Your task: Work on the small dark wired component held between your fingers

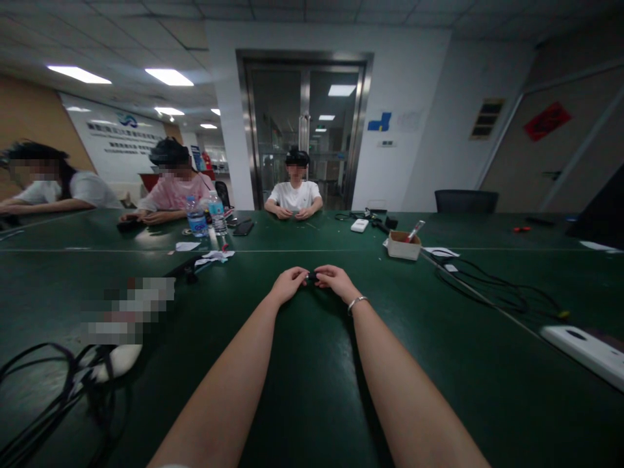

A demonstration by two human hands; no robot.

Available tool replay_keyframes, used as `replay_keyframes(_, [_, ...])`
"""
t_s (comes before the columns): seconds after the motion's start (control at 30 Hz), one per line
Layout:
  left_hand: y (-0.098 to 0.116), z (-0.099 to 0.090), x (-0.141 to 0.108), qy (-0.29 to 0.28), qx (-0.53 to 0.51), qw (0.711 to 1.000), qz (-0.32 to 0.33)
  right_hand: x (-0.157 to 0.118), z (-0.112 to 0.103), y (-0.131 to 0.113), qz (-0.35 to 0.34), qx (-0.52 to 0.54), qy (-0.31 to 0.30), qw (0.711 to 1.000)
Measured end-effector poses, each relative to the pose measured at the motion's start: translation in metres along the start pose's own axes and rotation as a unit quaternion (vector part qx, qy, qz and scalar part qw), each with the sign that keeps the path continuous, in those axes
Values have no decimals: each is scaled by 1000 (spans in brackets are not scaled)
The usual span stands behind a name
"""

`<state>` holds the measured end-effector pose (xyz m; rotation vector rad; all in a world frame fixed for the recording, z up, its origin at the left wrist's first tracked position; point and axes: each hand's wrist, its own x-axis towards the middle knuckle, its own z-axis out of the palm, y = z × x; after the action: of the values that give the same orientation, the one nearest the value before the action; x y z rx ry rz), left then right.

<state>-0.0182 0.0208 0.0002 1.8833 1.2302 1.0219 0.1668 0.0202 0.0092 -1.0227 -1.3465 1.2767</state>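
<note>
Both my arms stretch forward over the green table (312,364), and my hands meet near its middle. Between them is a small black object (312,276) with a light, metal-looking bit at its left end; its kind is too small to make out. The fingertips of my left hand (289,285) pinch the left end. My right hand (336,282), with a silver bracelet (357,304) at the wrist, pinches the right end. Fingers partly cover the object on both sides.
Black cables (43,383) lie at left, and more cables (502,286) at right near a white device (585,354). Further off stand a small box (403,247), water bottles (197,218), a phone (244,227) and paper scraps (214,257). Three people sit around the far side.
</note>
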Motion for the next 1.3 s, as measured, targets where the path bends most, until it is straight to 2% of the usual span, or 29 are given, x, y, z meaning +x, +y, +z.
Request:
replay_keyframes(0.17, [0,1,-1,10,-37,999,10,-1,1,-2,4,-4,7,1000])
replay_keyframes(0.63, [-7,4,4,32,-42,999,11,1,0,1,3,-16,-1,1000])
replay_keyframes(0.83, [-7,3,4,17,-52,998,24,0,0,0,3,-21,-9,1000])
replay_keyframes(1.3, [0,3,0,26,-71,997,28,1,-2,3,-6,-16,-11,1000])
